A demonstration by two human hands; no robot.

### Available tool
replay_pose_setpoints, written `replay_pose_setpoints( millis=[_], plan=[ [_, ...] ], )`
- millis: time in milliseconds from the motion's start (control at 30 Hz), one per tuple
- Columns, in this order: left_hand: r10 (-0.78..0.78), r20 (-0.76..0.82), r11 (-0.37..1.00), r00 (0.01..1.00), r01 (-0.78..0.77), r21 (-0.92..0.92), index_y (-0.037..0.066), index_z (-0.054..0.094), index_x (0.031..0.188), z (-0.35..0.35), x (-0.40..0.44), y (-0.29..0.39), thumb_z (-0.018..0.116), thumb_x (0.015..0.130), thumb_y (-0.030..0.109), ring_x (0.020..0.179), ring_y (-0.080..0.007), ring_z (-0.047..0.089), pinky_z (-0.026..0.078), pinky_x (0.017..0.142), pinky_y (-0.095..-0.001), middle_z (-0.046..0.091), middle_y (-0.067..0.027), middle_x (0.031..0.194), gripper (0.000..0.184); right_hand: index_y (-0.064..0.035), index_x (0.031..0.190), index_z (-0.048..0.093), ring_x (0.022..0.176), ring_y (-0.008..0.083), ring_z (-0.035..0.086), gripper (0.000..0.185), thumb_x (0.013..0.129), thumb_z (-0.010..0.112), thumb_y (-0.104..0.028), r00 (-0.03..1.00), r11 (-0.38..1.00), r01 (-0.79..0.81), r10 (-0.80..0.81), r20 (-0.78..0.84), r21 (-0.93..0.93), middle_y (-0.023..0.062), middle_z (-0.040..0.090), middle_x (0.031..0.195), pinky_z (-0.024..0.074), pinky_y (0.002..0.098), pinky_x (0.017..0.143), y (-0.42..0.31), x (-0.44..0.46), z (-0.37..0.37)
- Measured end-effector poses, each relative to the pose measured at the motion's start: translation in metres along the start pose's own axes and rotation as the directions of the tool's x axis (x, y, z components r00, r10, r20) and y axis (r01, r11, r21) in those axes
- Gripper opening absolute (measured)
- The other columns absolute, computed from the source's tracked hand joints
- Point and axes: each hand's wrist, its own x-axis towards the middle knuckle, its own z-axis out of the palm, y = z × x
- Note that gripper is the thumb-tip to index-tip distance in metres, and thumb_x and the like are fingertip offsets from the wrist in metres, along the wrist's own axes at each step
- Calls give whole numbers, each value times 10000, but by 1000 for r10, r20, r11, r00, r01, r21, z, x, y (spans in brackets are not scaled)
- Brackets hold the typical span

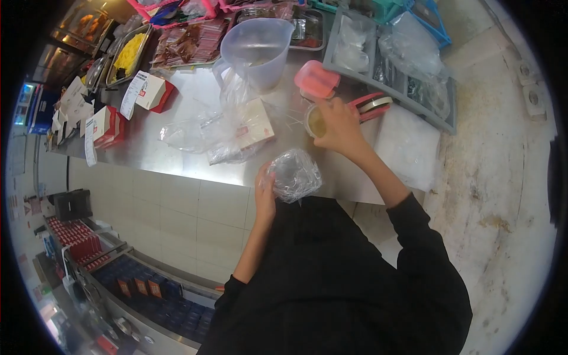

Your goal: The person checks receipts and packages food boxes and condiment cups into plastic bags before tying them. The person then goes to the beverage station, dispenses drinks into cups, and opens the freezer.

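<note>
My left hand [265, 188] grips a container wrapped in clear plastic film [294, 176] at the table's front edge. What is inside the wrapping cannot be made out. Over the table, my right hand [341, 127] has its fingers closed around a small round tub [316, 122] with yellowish contents, partly hidden by the hand. Just behind that hand lies a pink plastic lid or box [317, 78]. A pink tape dispenser [374, 105] with a roll of tape sits to its right. Left of the tub, a white carton [256, 124] lies partly inside a clear plastic bag [201, 131].
A translucent measuring jug [258, 53] stands toward the back. Red and white boxes with paper slips [155, 93] are at the left. A grey divided tray [387, 71] holds plastic bags, and a white stack of bags [408, 145] lies at the right.
</note>
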Motion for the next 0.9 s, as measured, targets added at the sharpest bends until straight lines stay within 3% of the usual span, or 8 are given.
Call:
replay_pose_setpoints(
  millis=[300, 467, 600, 633, 667, 833, 867, 900],
  plan=[
    [164, 37, 950, 986, -147, -276, 38, 370, 1295, 29, 33, -29, 499, 870, 319, 1175, -217, 378, 361, 940, -334, 376, -120, 1256, 525, -79, 1195, 443, 952, 344, 509, 714, 548, 709, -223, 945, 895, 223, -295, 139, 387, 164, 477, 1006, 435, 385, 802, -39, -31, -94],
    [372, 118, 928, 921, -370, -42, 3, 326, 1309, 28, 39, -31, 400, 896, 425, 1207, -226, 380, 320, 996, -349, 356, -131, 1308, 595, -85, 1209, 435, 980, 348, 494, 747, 542, 736, -235, 968, 949, 121, -178, 176, 292, 167, 466, 1022, 436, 388, 810, -52, -36, -11],
    [164, 53, 986, 985, -163, -35, 40, 299, 1356, 21, 36, -40, 414, 891, 299, 1185, -276, 385, 346, 954, -353, 372, -175, 1279, 545, -71, 1235, 416, 1032, 343, 472, 814, 534, 771, -283, 988, 970, 18, -55, 146, 244, 176, 453, 1092, 429, 412, 820, -54, -46, 27],
    [207, 24, 929, 978, -204, 309, 42, 331, 1334, 16, 31, -35, 446, 874, 244, 1154, -291, 409, 361, 932, -355, 388, -187, 1257, 514, -71, 1235, 416, 1032, 343, 472, 814, 534, 771, -283, 988, 969, 16, -53, 146, 246, 176, 453, 1092, 429, 412, 820, -53, -51, 30],
    [257, 12, 760, 966, -210, 615, 45, 364, 1311, 15, 24, -21, 478, 858, 188, 1123, -306, 434, 377, 909, -357, 403, -198, 1235, 489, -72, 1238, 415, 1032, 339, 466, 792, 561, 763, -289, 994, 982, 110, -108, -19, 152, 189, 446, 1115, 450, 410, 772, -53, -57, 31],
    [489, -11, 639, 872, -350, 685, 23, 510, 1131, -1, 19, 5, 570, 781, 63, 937, -285, 538, 425, 812, -338, 545, -158, 1030, 357, -77, 1239, 414, 974, 268, 510, 675, 688, 724, -313, 894, 962, 141, -22, -448, 235, 173, 465, 1147, 468, 335, 673, -15, -84, 43],
    [497, 68, 587, 865, -393, 708, 11, 553, 1055, -4, 21, 3, 597, 761, 51, 867, -271, 569, 435, 787, -327, 592, -136, 939, 300, -68, 1200, 450, 917, 226, 537, 565, 744, 686, -305, 906, 705, -170, 387, -173, 689, 139, 511, 1073, 463, 310, 653, -11, -90, 56],
    [379, -5, 726, 926, -294, 622, -2, 604, 933, 0, 21, 9, 587, 796, 76, 748, -211, 588, 440, 741, -298, 618, -97, 796, 159, -59, 1162, 486, 861, 184, 563, 461, 801, 648, -296, 767, 191, -441, 587, 258, 877, 104, 557, 1000, 458, 285, 633, -7, -95, 70]
  ],
)
